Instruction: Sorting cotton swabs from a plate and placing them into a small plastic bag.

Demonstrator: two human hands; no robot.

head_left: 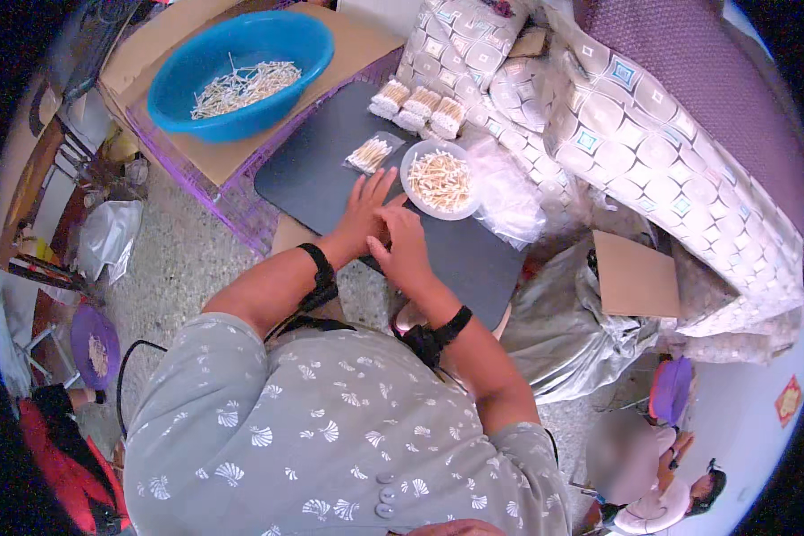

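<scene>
My left hand [365, 212] lies over a dark grey board with its fingers stretched out, just short of a small clear bag of cotton swabs [372, 154]. Crossing against its side is my right hand [404, 243], fingers bent and thumb held apart; I see nothing in it. Beyond the right hand stands a round white bowl [405, 183] full of loose cotton swabs [439, 180]. Several packed bundles of swabs [417, 109] sit together at the board's far edge. Clear plastic bags [512, 198] are heaped to the right of the bowl.
A large blue basin [174, 98] with loose swabs rests on cardboard [232, 161] at the far left. Patterned cloth [652, 134] covers furniture on the right, near a cardboard flap [636, 275] and a grey sack [563, 335]. Another person [661, 500] is at lower right.
</scene>
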